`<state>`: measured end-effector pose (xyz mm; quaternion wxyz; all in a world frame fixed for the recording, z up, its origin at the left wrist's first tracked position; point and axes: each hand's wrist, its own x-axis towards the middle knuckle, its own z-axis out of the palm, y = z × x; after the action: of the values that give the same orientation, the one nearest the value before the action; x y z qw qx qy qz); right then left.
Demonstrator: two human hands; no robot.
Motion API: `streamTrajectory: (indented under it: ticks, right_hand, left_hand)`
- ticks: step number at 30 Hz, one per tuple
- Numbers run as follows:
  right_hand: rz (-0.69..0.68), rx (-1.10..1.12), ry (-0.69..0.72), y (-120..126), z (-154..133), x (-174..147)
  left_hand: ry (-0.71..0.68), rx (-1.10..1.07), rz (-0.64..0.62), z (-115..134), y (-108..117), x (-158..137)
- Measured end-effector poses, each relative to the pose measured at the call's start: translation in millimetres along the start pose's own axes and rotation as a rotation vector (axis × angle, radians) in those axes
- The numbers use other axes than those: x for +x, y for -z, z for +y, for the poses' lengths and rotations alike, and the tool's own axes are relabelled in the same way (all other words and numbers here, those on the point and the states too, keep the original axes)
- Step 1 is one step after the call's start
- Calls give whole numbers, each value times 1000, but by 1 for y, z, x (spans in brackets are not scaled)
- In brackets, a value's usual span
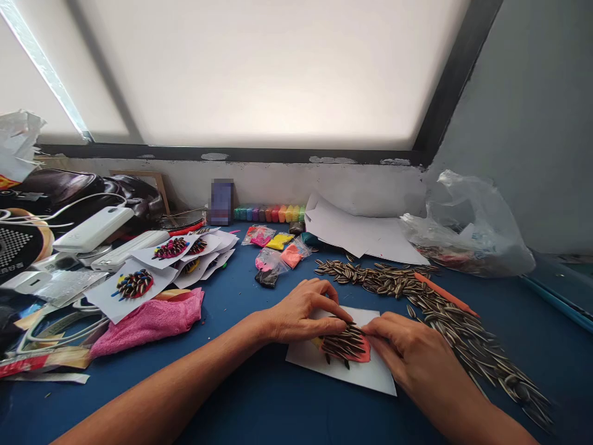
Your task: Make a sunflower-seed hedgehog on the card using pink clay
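Observation:
On the blue table lies a white sheet of paper (370, 382) carrying a flattened patch of coral-pink clay (364, 355). Rows of striped sunflower seeds (340, 343) are stuck in the clay, and a bit of yellow clay shows at its left side. My left hand (306, 312) rests over the upper left of this piece, fingers apart and thumb lying along the seeds. At the clay's right edge, my right hand (412, 349) has its thumb and fingertips pinched together; whatever is between them is hidden.
A long pile of loose sunflower seeds (482, 340) curves around the right, with an orange stick (445, 295) on it. Clay packets (294, 253) lie behind my hands. Finished seed pieces on paper (132, 287), a pink cloth (151, 321) and white power banks (92, 228) crowd the left. A plastic bag (482, 235) stands back right.

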<state>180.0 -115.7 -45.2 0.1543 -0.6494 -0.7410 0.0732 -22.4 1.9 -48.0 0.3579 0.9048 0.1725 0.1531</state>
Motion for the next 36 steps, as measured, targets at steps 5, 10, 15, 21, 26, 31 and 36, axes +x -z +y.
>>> streamTrajectory:
  ticks: [5, 10, 15, 21, 26, 31, 36]
  right_hand:
    - [-5, -30, -4, -2, 1, 0]
    - [-2, -55, -1, -2, 1, -1]
    - [5, -61, 8, 0, 0, -2]
    - [63, -87, -1, 3, 0, -3]
    - [136, -119, -50, 14, 11, 0]
    - [226, -214, -170, 27, 37, 6]
    - [257, -294, -246, 31, 58, 11]
  left_hand:
    - [5, 4, 1, 0, 0, 0]
    - [-1, 12, 2, 0, -1, 0]
    - [-1, 13, 2, 0, -1, 0]
    - [8, 21, 0, -1, -1, 0]
    - [11, 26, -2, 0, 0, 0]
    - [26, 24, -8, 2, 1, 0]
    - [43, -20, -1, 2, 1, -1]
